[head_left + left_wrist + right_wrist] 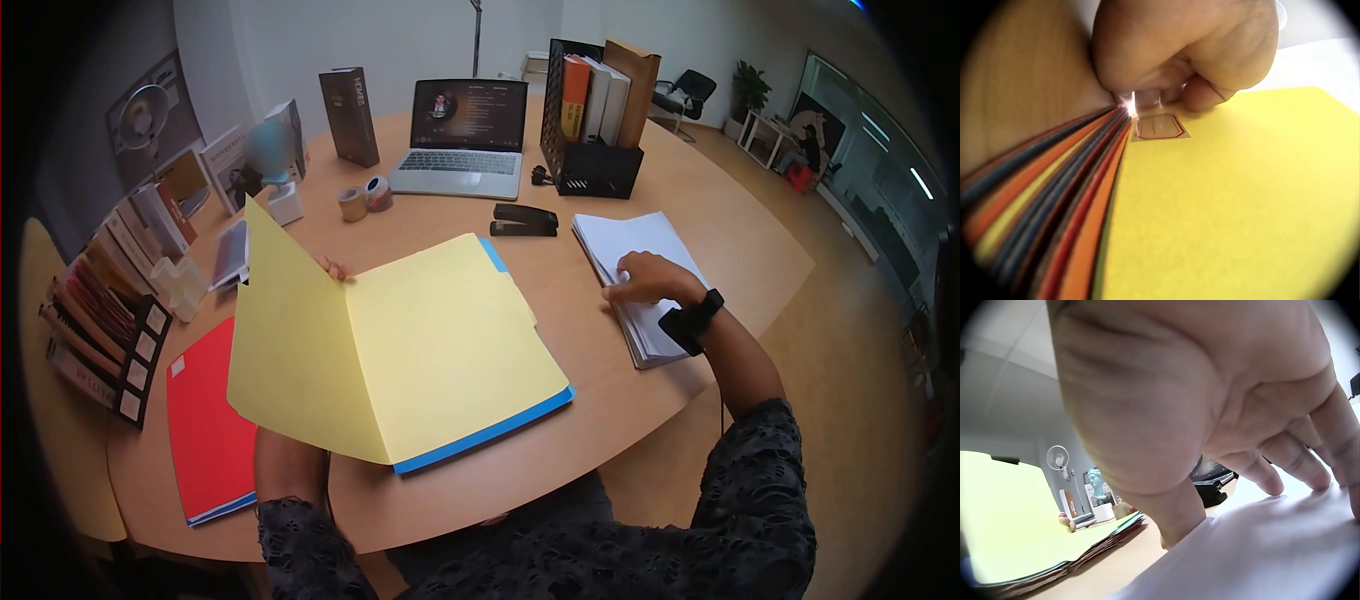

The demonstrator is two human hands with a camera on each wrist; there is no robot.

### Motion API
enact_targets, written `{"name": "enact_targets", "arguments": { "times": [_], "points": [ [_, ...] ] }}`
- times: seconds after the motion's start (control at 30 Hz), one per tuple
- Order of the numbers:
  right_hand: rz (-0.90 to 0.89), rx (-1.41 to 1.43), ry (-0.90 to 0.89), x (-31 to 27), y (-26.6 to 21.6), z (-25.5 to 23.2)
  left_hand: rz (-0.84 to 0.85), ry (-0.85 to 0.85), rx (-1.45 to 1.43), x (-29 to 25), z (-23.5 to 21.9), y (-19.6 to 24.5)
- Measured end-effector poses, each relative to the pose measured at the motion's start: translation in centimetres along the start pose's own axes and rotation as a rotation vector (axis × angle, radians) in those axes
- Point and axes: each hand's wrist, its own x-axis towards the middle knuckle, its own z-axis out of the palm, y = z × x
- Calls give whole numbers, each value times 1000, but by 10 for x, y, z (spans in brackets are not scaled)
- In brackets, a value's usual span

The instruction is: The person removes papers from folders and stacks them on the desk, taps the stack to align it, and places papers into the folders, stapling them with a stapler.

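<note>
A yellow file folder (440,330) lies opened on the desk, its cover (300,350) raised on the left. My left hand (1185,50) is at the folder's top edge by the fold, fingers curled against the cover beside a small label (1159,127). Only its fingertips show in the head view; the cover hides the rest. Many-coloured layers (1054,206) fan out under the yellow one in the left wrist view. My right hand (652,278) rests on a stack of white paper (640,235). Its fingers spread over the top sheet, and the thumb touches the stack's left edge.
A black stapler (524,220) lies between folder and paper. Behind stand tape rolls (364,200), a laptop (462,140) and a black file holder (600,172) with books. To the left are a red folder (208,420), a bust (272,155) and a row of books (130,235).
</note>
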Motion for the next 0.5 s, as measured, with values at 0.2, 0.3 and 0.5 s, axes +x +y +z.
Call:
{"name": "enact_targets", "arguments": {
  "times": [0.2,0.3,0.5],
  "points": [
    [75,96,-6,2,8,-8,49,-42,-26,-1,3,4],
    [7,-28,198,-1,18,-11,38,-56,-73,-7,2,2],
    [-115,10,537,-30,-12,-78,22,-67,-151,29,15,-15]
  ]
}}
